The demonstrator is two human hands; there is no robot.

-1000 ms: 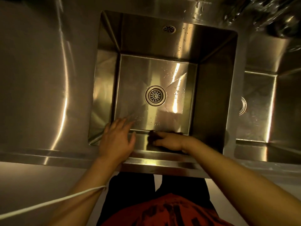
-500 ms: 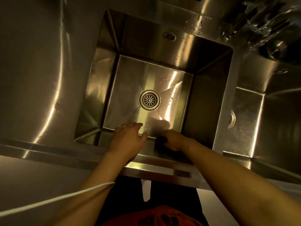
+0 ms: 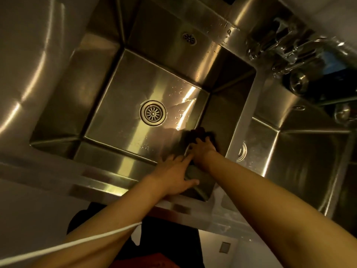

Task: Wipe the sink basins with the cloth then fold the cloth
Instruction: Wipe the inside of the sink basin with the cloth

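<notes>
With the right hand (image 3: 202, 149) bunching the dark cloth (image 3: 200, 135) in the left basin's (image 3: 108, 105) near right corner and the left hand (image 3: 173, 175) flat, fingers spread, on the near wall, the wet steel may let the cloth skid past droplets

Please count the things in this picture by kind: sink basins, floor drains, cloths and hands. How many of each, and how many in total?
Sink basins: 2, the left basin and the right basin
Floor drains: 2, one and another
Cloths: 1, a dark cloth
Hands: 2, the left hand and the right hand
Total: 7
</notes>
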